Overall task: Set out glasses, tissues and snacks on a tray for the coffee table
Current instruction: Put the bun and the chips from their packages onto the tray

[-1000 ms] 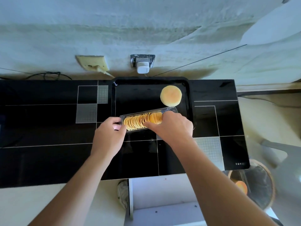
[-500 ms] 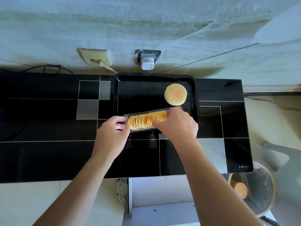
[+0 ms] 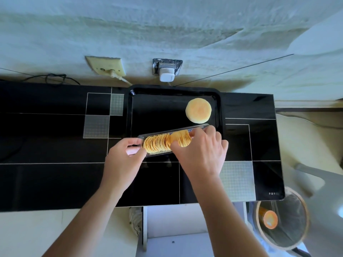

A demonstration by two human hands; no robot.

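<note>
A black tray (image 3: 137,93) lies on the black glass tabletop (image 3: 55,179) against the wall. A round yellow bun (image 3: 198,110) sits in the tray's far right corner. Across the tray's near edge lies a clear plastic sleeve (image 3: 199,127) filled with a row of yellow crackers (image 3: 157,143). My left hand (image 3: 123,162) pinches the sleeve's left end. My right hand (image 3: 202,154) reaches into the sleeve with its fingers closed on a bunch of crackers at the right part of the row. The sleeve's right end shows past my fingers.
Two wall sockets (image 3: 105,65) with plugs sit just behind the tray, and a cable (image 3: 48,78) lies at the back left. Below the table's right corner stands a round bin (image 3: 284,219) holding an orange can. A white shelf (image 3: 176,229) is under the front edge.
My right hand has shifted right along the sleeve and closed on a bunch of crackers, lifting them slightly apart from the row. My left hand keeps its hold on the left end.
</note>
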